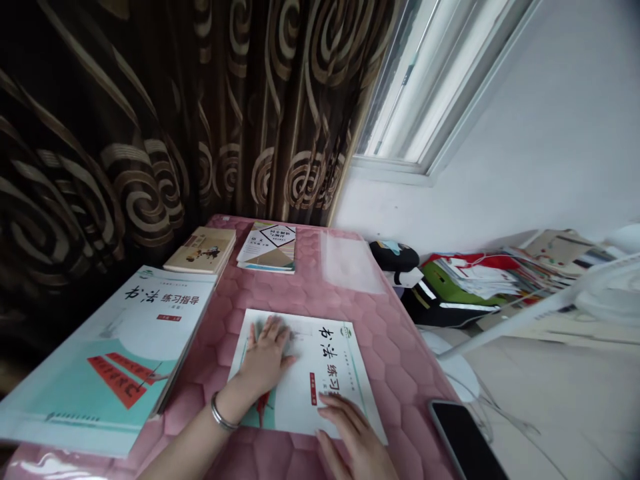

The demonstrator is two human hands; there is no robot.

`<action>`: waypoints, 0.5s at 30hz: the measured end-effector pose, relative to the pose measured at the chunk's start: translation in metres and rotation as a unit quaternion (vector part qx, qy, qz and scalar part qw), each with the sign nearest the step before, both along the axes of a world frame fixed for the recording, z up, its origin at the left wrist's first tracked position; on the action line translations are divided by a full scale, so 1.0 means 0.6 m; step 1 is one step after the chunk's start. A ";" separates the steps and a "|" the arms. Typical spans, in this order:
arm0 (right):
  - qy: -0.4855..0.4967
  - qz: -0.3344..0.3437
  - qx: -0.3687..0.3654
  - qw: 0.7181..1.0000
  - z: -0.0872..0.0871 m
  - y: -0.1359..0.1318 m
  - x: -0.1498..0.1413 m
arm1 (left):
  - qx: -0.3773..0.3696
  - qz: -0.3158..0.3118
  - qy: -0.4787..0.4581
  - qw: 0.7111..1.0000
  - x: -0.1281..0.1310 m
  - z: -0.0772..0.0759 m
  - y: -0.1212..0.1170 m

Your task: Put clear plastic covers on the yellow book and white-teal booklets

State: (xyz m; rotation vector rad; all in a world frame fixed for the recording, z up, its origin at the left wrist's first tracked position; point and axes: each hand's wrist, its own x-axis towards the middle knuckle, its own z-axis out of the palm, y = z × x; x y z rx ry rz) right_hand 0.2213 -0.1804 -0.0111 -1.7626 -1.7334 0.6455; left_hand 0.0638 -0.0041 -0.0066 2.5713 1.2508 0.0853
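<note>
A white and teal calligraphy workbook [295, 400] lies turned sideways on the pink padded table cover. My left hand [266, 353], a silver bangle at its wrist, rests on the upper left of this cover with its fingers spread. Over the workbook's lower right part is my right hand [353, 437], its fingers stretched out and apart; whether it presses on the cover I cannot tell. Neither hand grips anything. To the left lies a stack of similar calligraphy workbooks [150, 333].
Behind that stack are tan books [203, 250]; another small pile of books [267, 248] lies at the back. A clear plastic sheet [350, 263] is at the far right. A black phone [465, 437] lies by the right edge. Beyond stand bags [445, 293] and a white fan [545, 307].
</note>
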 end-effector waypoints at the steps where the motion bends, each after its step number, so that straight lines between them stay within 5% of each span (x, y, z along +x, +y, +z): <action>1: -0.045 0.028 0.000 0.999 0.004 0.008 0.003 | 0.002 -0.001 0.000 1.000 -0.006 -0.002 0.002; 7: -0.139 0.085 -0.124 0.979 0.013 0.034 0.011 | 0.023 -0.006 -0.008 1.000 -0.014 -0.017 0.006; 15: -0.134 0.080 -0.146 0.977 0.023 0.049 0.012 | 0.005 -0.011 -0.018 1.000 -0.017 -0.020 0.010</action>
